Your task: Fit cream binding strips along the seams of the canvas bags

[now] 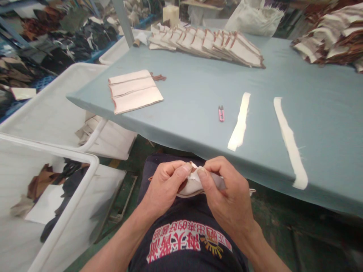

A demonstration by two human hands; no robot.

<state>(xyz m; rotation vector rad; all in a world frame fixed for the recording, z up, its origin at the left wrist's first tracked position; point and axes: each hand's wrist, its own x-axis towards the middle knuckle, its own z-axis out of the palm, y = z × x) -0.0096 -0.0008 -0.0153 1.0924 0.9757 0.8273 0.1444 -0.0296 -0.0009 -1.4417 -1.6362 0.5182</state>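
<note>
Over my lap, in front of the table edge, both hands pinch a pale fabric piece [189,187] with a brown inner side showing. My left hand [167,181] grips its upper edge between thumb and fingers. Close beside it, my right hand [225,185] pinches the same edge, where a bit of white material shows between the thumbs. Much of the piece is hidden behind the hands. On the table ahead lie pink thread snips [221,113], one cream fabric strip [240,122] and another curved cream strip [290,141].
Cream panels [136,90] lie flat at the table's left, with brown scraps [158,77] beside them. A long row of overlapping panels [204,43] lines the back. A fabric heap [333,37] sits at far right. White bins [93,166] holding scraps stand left of my lap.
</note>
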